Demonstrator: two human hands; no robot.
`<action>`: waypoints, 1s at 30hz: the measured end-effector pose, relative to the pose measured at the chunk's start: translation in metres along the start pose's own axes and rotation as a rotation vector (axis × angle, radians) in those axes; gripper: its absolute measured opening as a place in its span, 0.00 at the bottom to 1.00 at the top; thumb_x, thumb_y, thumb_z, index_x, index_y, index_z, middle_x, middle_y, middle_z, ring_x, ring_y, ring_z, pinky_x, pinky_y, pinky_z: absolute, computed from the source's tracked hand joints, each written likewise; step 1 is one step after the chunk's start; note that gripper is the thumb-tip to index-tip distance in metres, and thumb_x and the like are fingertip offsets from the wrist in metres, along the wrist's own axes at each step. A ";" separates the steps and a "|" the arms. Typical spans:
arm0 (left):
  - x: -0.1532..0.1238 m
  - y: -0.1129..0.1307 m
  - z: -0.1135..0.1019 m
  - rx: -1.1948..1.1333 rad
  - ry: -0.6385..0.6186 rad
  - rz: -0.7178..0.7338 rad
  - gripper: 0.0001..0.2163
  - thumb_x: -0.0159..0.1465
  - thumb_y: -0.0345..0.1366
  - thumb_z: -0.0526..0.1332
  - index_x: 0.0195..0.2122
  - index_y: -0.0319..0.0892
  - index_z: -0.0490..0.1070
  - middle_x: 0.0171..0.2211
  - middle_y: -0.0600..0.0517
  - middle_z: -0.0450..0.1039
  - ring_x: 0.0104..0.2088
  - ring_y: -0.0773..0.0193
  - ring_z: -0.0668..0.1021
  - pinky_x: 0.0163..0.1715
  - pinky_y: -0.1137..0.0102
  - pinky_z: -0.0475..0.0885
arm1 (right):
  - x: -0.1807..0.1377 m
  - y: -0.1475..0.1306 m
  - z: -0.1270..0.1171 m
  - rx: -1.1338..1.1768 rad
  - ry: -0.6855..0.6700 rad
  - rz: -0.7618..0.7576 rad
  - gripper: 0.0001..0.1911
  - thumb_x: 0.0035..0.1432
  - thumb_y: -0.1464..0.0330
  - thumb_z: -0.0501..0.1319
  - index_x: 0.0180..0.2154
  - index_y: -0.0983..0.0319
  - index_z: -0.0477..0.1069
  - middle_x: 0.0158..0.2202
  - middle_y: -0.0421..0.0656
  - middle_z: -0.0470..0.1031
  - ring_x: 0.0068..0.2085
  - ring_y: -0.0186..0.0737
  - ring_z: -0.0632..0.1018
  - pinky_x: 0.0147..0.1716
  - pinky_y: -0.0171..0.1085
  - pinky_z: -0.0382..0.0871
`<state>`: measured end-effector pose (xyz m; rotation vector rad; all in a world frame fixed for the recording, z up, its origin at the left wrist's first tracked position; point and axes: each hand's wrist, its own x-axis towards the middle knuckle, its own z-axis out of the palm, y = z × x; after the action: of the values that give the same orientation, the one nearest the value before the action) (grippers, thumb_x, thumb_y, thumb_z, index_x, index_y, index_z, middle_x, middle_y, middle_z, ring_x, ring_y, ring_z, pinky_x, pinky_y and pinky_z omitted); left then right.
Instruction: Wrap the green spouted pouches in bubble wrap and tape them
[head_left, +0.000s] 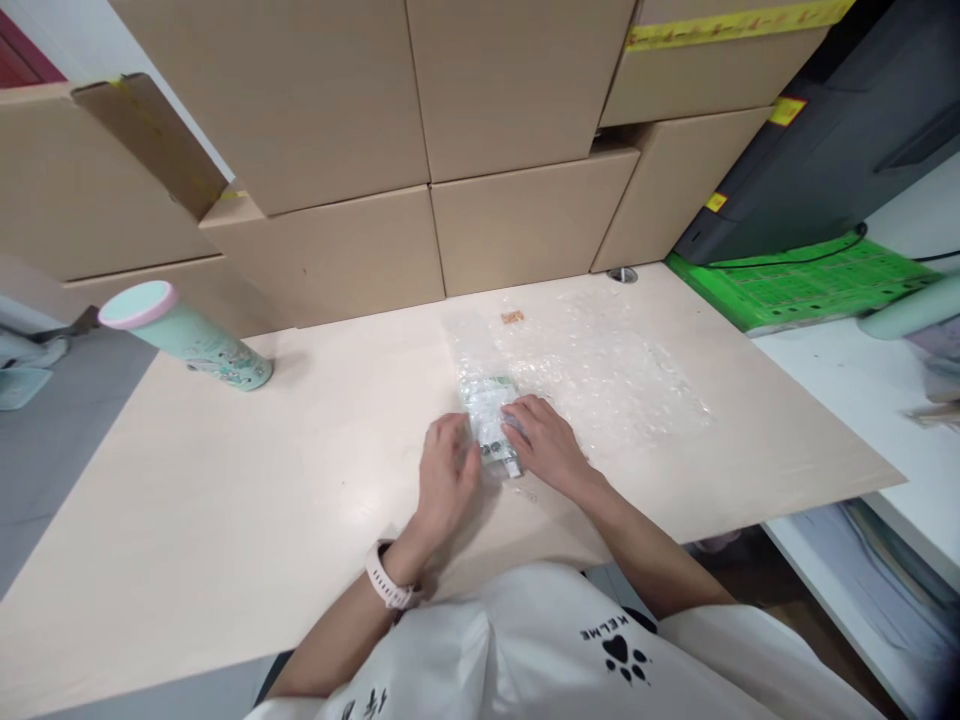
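Note:
A small flat green-and-white packet [489, 415] lies on the table in front of me, with clear bubble wrap over it. My left hand [448, 468] is at its left edge, fingers curled and the thumb near the lower corner. From the other side my right hand [549, 442] grips the right edge, its bent fingers resting on the plastic. Dark round marks and some print show faintly through the wrap. A wide sheet of bubble wrap [630, 385] spreads flat to the right and beyond the packet. The fingertips of my left hand are partly hidden.
A mint-green tumbler with a pink rim [199, 340] stands at the table's left. Stacked cardboard boxes [525, 220] line the back edge. An orange scrap [512, 317] lies by the wrap. At the right are a green crate [787, 280] and a white shelf [840, 385].

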<state>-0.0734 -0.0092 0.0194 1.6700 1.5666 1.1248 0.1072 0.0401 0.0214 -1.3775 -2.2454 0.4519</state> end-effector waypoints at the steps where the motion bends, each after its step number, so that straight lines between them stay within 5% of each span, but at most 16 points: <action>1: 0.002 -0.001 -0.002 -0.083 0.028 -0.139 0.19 0.64 0.34 0.60 0.57 0.44 0.64 0.49 0.44 0.70 0.48 0.57 0.75 0.48 0.59 0.71 | 0.000 0.000 0.000 0.011 -0.008 -0.001 0.12 0.66 0.68 0.54 0.48 0.61 0.70 0.47 0.50 0.72 0.49 0.49 0.73 0.46 0.46 0.70; 4: 0.006 -0.001 -0.004 -0.423 -0.051 -0.430 0.24 0.61 0.37 0.63 0.58 0.44 0.60 0.41 0.48 0.73 0.37 0.62 0.78 0.38 0.65 0.74 | 0.000 -0.001 -0.001 0.099 -0.028 -0.022 0.13 0.66 0.67 0.55 0.50 0.61 0.68 0.48 0.51 0.71 0.51 0.49 0.72 0.50 0.48 0.69; 6: 0.003 0.003 -0.004 -0.586 -0.039 -0.421 0.25 0.61 0.39 0.63 0.59 0.46 0.60 0.42 0.49 0.73 0.38 0.63 0.77 0.38 0.67 0.73 | 0.000 -0.003 -0.001 0.193 -0.040 -0.027 0.14 0.66 0.65 0.54 0.52 0.61 0.67 0.49 0.51 0.70 0.52 0.48 0.72 0.52 0.49 0.68; 10: -0.010 0.017 -0.003 -0.547 0.046 -0.139 0.24 0.64 0.40 0.62 0.61 0.50 0.58 0.52 0.47 0.69 0.48 0.62 0.75 0.48 0.65 0.71 | 0.000 -0.011 0.002 0.544 -0.083 0.046 0.17 0.66 0.61 0.54 0.54 0.60 0.64 0.51 0.50 0.71 0.48 0.44 0.75 0.48 0.45 0.71; 14: -0.016 0.021 -0.004 -0.133 -0.071 0.185 0.23 0.65 0.37 0.60 0.61 0.48 0.61 0.57 0.44 0.68 0.51 0.57 0.72 0.51 0.58 0.70 | 0.002 -0.016 0.010 0.954 -0.234 0.127 0.16 0.66 0.61 0.51 0.51 0.61 0.67 0.43 0.45 0.76 0.43 0.40 0.77 0.43 0.39 0.71; 19: -0.010 0.005 0.005 0.268 -0.171 0.420 0.21 0.66 0.30 0.58 0.60 0.45 0.64 0.60 0.45 0.68 0.49 0.54 0.71 0.50 0.54 0.70 | 0.003 -0.006 0.002 0.656 -0.326 0.180 0.09 0.59 0.68 0.54 0.34 0.61 0.73 0.25 0.38 0.73 0.29 0.37 0.74 0.29 0.33 0.65; 23: -0.009 -0.003 0.013 0.417 -0.299 0.416 0.24 0.62 0.24 0.55 0.60 0.44 0.65 0.62 0.45 0.67 0.49 0.52 0.71 0.46 0.53 0.71 | 0.002 0.002 -0.016 0.222 -0.150 0.243 0.11 0.59 0.70 0.54 0.28 0.60 0.73 0.23 0.38 0.72 0.26 0.36 0.71 0.28 0.33 0.60; 27: -0.010 0.006 0.009 0.393 -0.363 0.395 0.20 0.62 0.31 0.60 0.56 0.43 0.70 0.61 0.44 0.68 0.49 0.50 0.71 0.46 0.52 0.70 | 0.000 -0.002 -0.021 0.387 -0.021 0.121 0.12 0.65 0.66 0.53 0.36 0.59 0.74 0.32 0.40 0.76 0.32 0.37 0.75 0.33 0.34 0.65; 30: -0.008 0.010 -0.002 0.191 -0.169 0.276 0.11 0.65 0.34 0.59 0.47 0.45 0.74 0.53 0.47 0.74 0.51 0.54 0.72 0.50 0.56 0.69 | -0.002 -0.007 -0.016 0.435 -0.122 0.006 0.10 0.66 0.65 0.53 0.39 0.59 0.72 0.36 0.42 0.75 0.33 0.36 0.74 0.34 0.35 0.66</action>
<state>-0.0693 -0.0186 0.0275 2.1008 1.4031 0.9578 0.1110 0.0359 0.0382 -1.1524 -2.0692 0.9834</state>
